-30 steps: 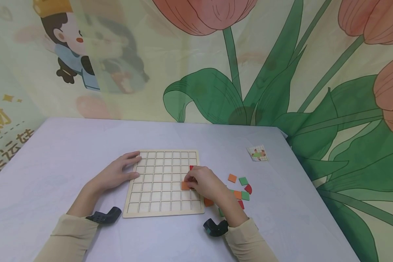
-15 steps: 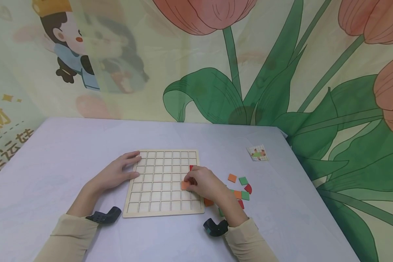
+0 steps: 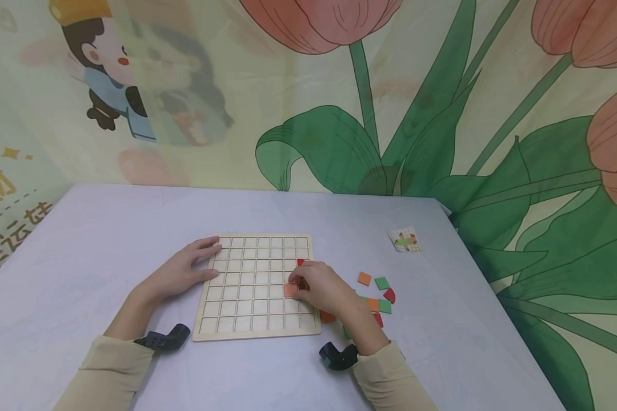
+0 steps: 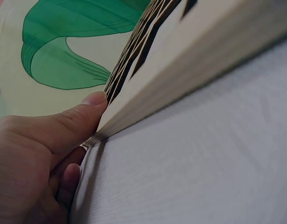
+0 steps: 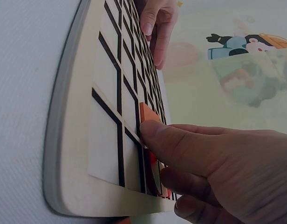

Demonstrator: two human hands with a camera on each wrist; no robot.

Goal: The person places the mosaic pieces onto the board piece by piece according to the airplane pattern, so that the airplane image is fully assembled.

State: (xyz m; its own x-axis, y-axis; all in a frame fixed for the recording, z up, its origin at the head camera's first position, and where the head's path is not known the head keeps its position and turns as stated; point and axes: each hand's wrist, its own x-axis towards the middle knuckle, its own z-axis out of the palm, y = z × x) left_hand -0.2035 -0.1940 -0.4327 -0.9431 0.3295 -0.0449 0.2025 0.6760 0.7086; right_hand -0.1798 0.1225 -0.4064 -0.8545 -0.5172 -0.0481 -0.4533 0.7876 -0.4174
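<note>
Backdrop filled the rear: printed tulips, a cartoon figure, yellow and brown lettering at far left. Table in front, white cover, running right up to it. Grid board lay flat mid-table, light wood rim, dark cell lines. Two beige sleeves came in from the near side, left and right. Left hand rested on the board's left edge, fingers extended, thumb apart from them and touching the rim. Right hand was over the board's right side, fingers curled, thumb in against them. Black wrist units, one per wrist. Picture card lay on the table beyond the loose pieces, well apart from the board, printed with a small coloured grid pattern. Orange square was on the board, second column from the right, clamped at its right side between right thumb and fingers; couldn't tell if it lay fully flat. Loose pieces sat scattered right of the board: orange, green and red, some partly behind the right forearm. Red piece showed on the board just beyond the right hand, mostly hidden, so full shape unclear.
</note>
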